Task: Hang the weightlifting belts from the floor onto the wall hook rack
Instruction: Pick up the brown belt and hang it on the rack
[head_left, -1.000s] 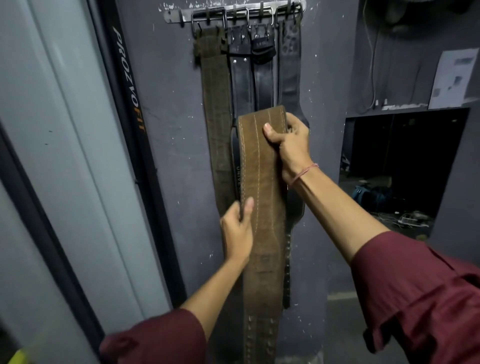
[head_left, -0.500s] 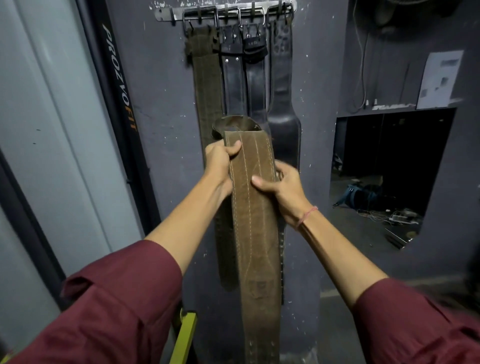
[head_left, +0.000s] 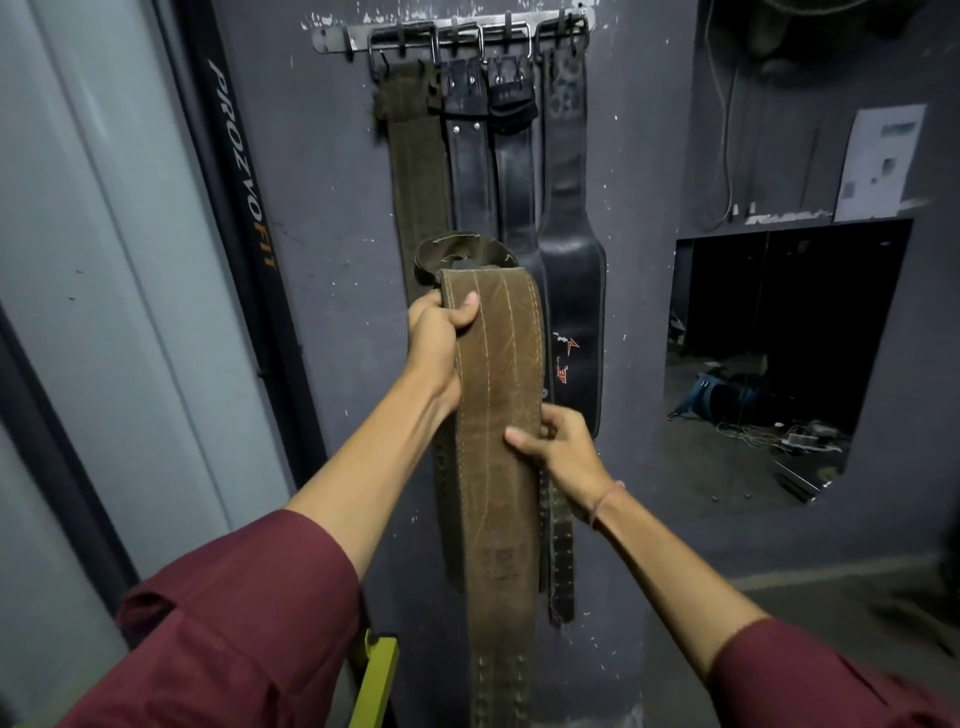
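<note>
I hold a wide brown suede belt (head_left: 498, 415) upright in front of the wall; its top end folds back in a dark green loop. My left hand (head_left: 439, 338) grips the belt's left edge near the top. My right hand (head_left: 561, 452) pinches its right edge lower down. The metal hook rack (head_left: 343, 37) is on the grey wall above. From it hang an olive belt (head_left: 415, 171), two black belts (head_left: 470, 171) and a wide black leather belt (head_left: 571, 249). The held belt's lower end runs out of the frame.
A black frame post lettered PROZVOFIT (head_left: 244, 166) stands left of the rack. A yellow-green bar (head_left: 376, 675) rises at the bottom. On the right, a dark wall opening (head_left: 779, 353) shows cables and a blue object; a paper notice (head_left: 878, 161) hangs above it.
My left hand went from the belt's lower part up to its top edge. My right hand slid down from the top to the right edge. The top now folds over in a loop.
</note>
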